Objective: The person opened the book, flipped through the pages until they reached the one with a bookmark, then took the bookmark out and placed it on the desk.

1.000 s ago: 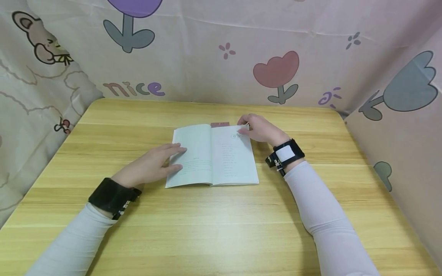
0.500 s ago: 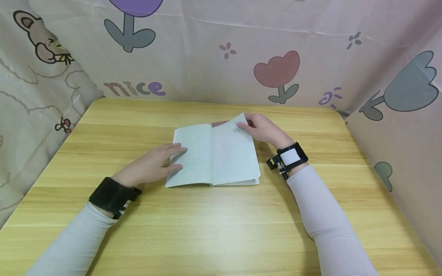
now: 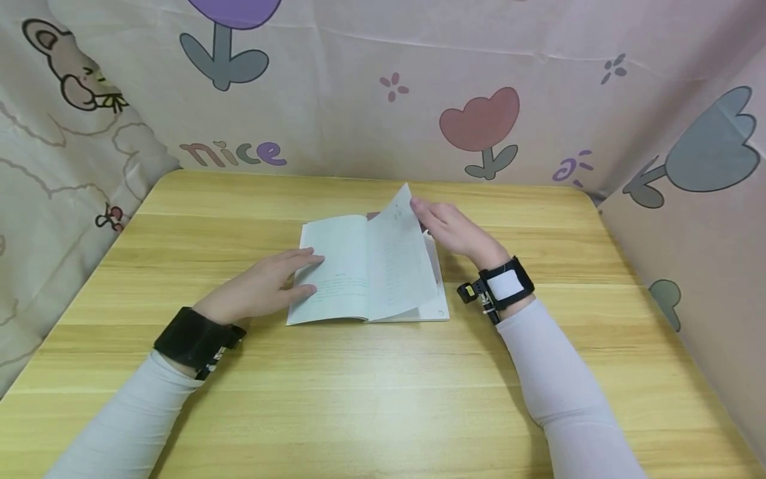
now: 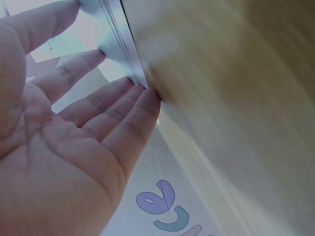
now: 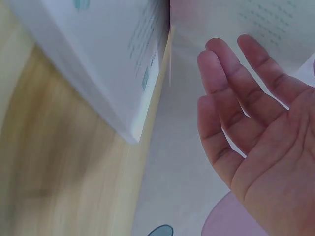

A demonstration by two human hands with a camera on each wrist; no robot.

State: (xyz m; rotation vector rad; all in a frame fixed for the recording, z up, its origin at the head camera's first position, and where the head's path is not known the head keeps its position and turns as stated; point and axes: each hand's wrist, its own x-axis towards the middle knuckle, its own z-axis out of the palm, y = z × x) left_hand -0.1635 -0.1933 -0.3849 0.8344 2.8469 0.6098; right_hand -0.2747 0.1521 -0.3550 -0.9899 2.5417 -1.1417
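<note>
An open book (image 3: 335,266) with pale pages lies on the wooden table. My left hand (image 3: 257,286) rests on its left page, fingers extended; in the left wrist view, the fingertips (image 4: 152,98) touch the page edges. On the right side one page (image 3: 397,266) is lifted and leans toward the spine, with another printed page (image 3: 441,306) showing beneath it. My right hand (image 3: 455,229) is at the lifted page's outer edge. The right wrist view shows its fingers (image 5: 214,73) mostly straight against the page; the thumb is largely out of that view.
Part of a reddish-brown strip (image 3: 374,215) shows behind the book's top edge. The table (image 3: 371,399) extends around the book. A printed cloth (image 3: 347,100) with flowers and lettering hangs along the back and sides.
My right hand has raised the right page from its top corner and swung it leftward, uncovering the page below. The fingers have gone from gripping the corner to straighter. My left hand stays put.
</note>
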